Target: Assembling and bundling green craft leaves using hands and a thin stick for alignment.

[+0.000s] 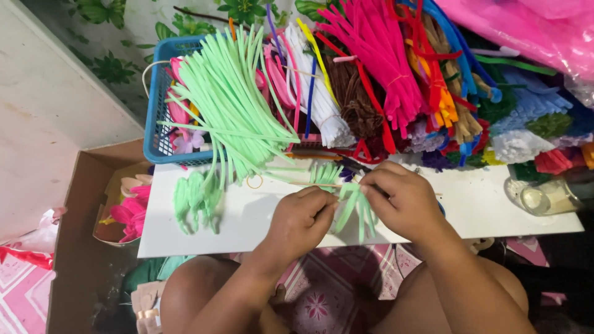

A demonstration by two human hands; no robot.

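The person's left hand (303, 216) and right hand (402, 198) meet over the middle of the white tabletop (482, 210), just on the near side of the blue basket (158, 133). Both are closed around a small bunch of bent mint-green pipe cleaners (357, 207): the left hand pinches it from the left with fingers curled, and the right hand grips its upper end from the right. The loose green ends hang down between the two hands towards the near edge of the tabletop. A thin wooden stick (312, 184) lies across the tabletop just beyond the left hand, and whether either hand also holds it cannot be told.

Out of the blue basket spills a large sheaf of long mint-green pipe cleaners (232, 99), fanning down onto the tabletop. Below the basket, at the left end of the tabletop, lies a cluster of finished green folded pieces (195, 198). A small yellow rubber band (253, 181) rests between that cluster and the hands.

To the right of the basket, bundles of white pipe cleaners (318, 99), brown pipe cleaners (356, 102) and bright pink pipe cleaners (380, 55) are heaped along the far side of the tabletop, with mixed colours beyond them. A clear glass jar (547, 198) lies on its side at the right end of the tabletop. Left of the tabletop and below the basket, a cardboard box (83, 204) holds pink flower pieces (130, 213).
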